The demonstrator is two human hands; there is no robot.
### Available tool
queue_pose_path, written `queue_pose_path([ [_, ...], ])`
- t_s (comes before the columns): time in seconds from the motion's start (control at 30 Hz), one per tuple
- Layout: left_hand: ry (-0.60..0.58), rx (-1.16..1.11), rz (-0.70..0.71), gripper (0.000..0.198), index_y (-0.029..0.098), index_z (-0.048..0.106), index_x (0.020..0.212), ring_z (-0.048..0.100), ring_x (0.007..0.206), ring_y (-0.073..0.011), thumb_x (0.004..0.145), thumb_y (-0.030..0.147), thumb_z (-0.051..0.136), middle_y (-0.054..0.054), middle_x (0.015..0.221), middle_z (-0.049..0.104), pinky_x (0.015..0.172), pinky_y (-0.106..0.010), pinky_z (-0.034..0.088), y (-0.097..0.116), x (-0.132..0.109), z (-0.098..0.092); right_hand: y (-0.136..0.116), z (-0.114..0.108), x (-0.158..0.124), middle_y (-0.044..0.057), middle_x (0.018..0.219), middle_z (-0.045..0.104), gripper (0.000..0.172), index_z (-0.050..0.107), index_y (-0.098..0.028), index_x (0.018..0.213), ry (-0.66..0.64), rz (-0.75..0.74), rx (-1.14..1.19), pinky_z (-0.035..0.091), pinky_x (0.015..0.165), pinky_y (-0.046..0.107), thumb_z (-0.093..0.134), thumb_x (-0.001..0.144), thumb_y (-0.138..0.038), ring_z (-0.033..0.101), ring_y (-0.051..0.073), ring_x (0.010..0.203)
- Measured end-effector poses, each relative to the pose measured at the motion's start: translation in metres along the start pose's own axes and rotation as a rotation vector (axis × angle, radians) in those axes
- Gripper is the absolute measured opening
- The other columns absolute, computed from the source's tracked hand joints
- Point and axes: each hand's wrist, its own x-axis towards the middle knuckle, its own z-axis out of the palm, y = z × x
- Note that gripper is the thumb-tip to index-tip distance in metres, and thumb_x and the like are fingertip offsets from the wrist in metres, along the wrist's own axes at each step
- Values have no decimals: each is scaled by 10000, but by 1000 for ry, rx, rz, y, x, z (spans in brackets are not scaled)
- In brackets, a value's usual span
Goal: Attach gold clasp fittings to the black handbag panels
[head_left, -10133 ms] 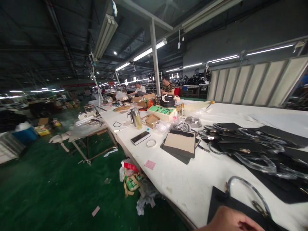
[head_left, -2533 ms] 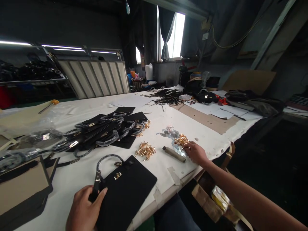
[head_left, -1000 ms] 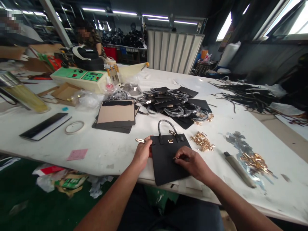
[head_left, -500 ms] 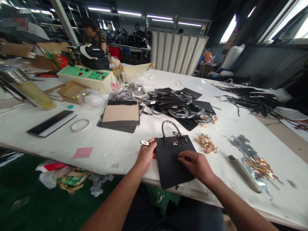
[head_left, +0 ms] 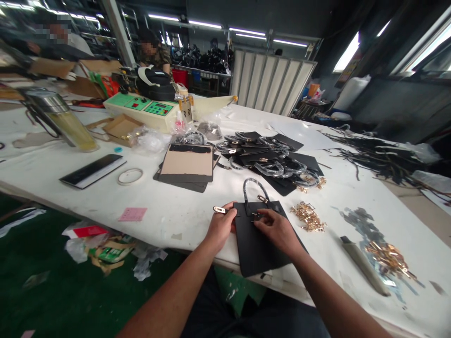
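A flat black handbag panel (head_left: 260, 246) leans at the table's front edge, a plastic-wrapped loop handle (head_left: 252, 180) at its top. My left hand (head_left: 221, 227) is closed on its upper left edge, thumb in front. A strap end with a gold metal plate (head_left: 219, 210) sticks out beside that thumb; another gold plate (head_left: 262, 199) hangs by the handle. My right hand (head_left: 276, 230) is pinched over the panel's upper middle, where small metal parts glint at the fingertips. What exactly the fingers hold is hidden. To the right lies a heap of gold metal fittings (head_left: 308, 217).
Behind lie a pile of black handbag panels (head_left: 271, 157) and a stack of beige-backed panels (head_left: 186, 162). A tape roll (head_left: 130, 177), phone-like black slab (head_left: 93, 171) and drink flask (head_left: 65, 122) stand left. A grey-handled tool (head_left: 366, 267) lies right. Two people are across the table.
My right hand has moved up and left across the panel, from its middle to the metal clasp below the handle. My left hand keeps its hold. The view has shifted slightly left.
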Motion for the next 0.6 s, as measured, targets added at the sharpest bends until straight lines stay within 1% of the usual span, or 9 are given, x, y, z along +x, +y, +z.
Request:
queue_pose_path([
  [0.03,1,1,1,460,146,654,1247,621,614,-175,830,340,661,-26,747,650,495,-276,539,0,0,0,0,1,1,-9,793,691,398,664,-202,1184,-6,4,0,487,691,293,704,844,-407,653,186,738],
  [0.13,1,8,5,456,152,656,1251,631,628,-182,835,339,654,-31,767,663,500,-284,544,-1,1,-1,-6,3,2,9,856,718,313,702,-203,1063,0,10,-23,494,710,299,724,809,-384,667,194,770],
  [0.23,-11,5,13,473,161,652,1278,654,661,-192,843,346,648,-50,836,702,526,-295,558,-3,1,-2,-20,6,-2,16,891,734,232,706,-211,957,50,-6,-76,493,721,303,731,790,-369,675,201,793],
  [0.3,5,1,24,481,169,655,1287,678,712,-194,841,349,659,-61,899,728,574,-286,568,-4,0,-2,-31,9,-6,14,867,732,202,706,-214,908,90,-36,-102,483,710,302,708,819,-395,666,198,780],
  [0.37,28,1,37,489,168,660,1291,691,755,-190,838,353,671,-66,938,743,612,-267,564,-5,0,-3,-41,13,-9,15,826,722,214,704,-213,868,118,-59,-103,465,671,299,686,842,-424,642,193,736],
  [0.47,38,0,34,519,161,651,1315,693,742,-189,839,367,674,-71,941,753,601,-260,551,-7,0,-3,-48,17,-10,17,797,714,227,704,-210,846,134,-76,-100,444,633,296,686,843,-437,613,188,693],
  [0.6,37,2,27,522,165,648,1324,704,739,-197,836,350,675,-71,938,759,637,-284,568,-8,2,-4,-47,22,-5,17,838,725,200,705,-212,855,153,-113,-120,446,650,295,687,851,-411,615,184,709],
])
